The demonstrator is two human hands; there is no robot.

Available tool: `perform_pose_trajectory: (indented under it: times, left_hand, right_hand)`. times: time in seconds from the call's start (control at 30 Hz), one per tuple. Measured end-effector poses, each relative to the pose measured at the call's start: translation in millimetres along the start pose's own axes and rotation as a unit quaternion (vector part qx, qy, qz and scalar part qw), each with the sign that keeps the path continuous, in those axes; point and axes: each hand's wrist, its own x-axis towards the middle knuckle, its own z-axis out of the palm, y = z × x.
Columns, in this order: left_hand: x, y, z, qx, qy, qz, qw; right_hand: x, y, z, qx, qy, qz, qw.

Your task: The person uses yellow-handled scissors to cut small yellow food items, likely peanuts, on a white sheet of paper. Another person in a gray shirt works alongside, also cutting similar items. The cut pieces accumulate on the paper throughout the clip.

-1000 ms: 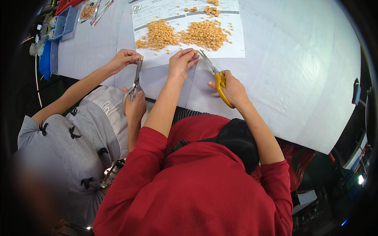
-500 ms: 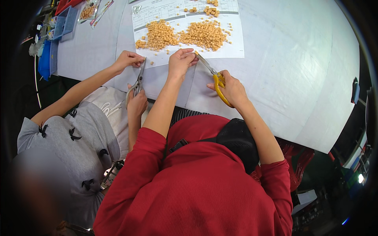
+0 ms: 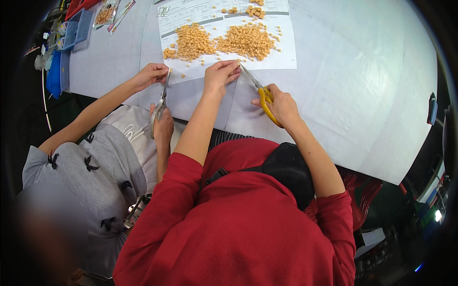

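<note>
My left hand (image 3: 221, 76) is closed in a pinch, its fingertips on a small tan-orange cube (image 3: 238, 61). In my right hand (image 3: 283, 106) is a pair of yellow-handled scissors (image 3: 267, 104); their narrow metal tips reach the pinched cube. Just beyond my hands, two heaps of tiny tan cubes, a left pile (image 3: 192, 42) and a right pile (image 3: 246, 42), lie on a printed paper sheet (image 3: 285, 59). Several larger cubes (image 3: 256, 12) are grouped behind the right pile.
On my left a co-worker in grey holds grey scissors (image 3: 159, 110) and pinches a small piece. Blue baskets (image 3: 78, 29) and a clear bag of orange pieces (image 3: 106, 13) stand at the far left. A dark-blue object (image 3: 432, 108) sits at the table's right edge.
My hands stay nearly in place, with the scissors shifted very slightly at the pinched cube. The co-worker's hands and grey scissors have moved a little left.
</note>
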Motion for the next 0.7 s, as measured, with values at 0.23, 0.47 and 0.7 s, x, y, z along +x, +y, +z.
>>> perform_pose_trajectory:
  times: [0.23,0.47,0.7]
  left_hand:
    - [-6,-2,-4,-0.056,0.001,-0.007,0.998]
    - [-25,0,-8,-0.014,0.007,0.027,1.000]
    - [-37,2,-11,-0.014,0.007,0.032,0.999]
  right_hand:
    - [-11,-5,3,-0.004,0.013,0.003,1.000]
    - [-28,-15,6,-0.027,0.024,-0.011,0.999]
    - [-38,-24,8,-0.035,0.026,-0.003,0.999]
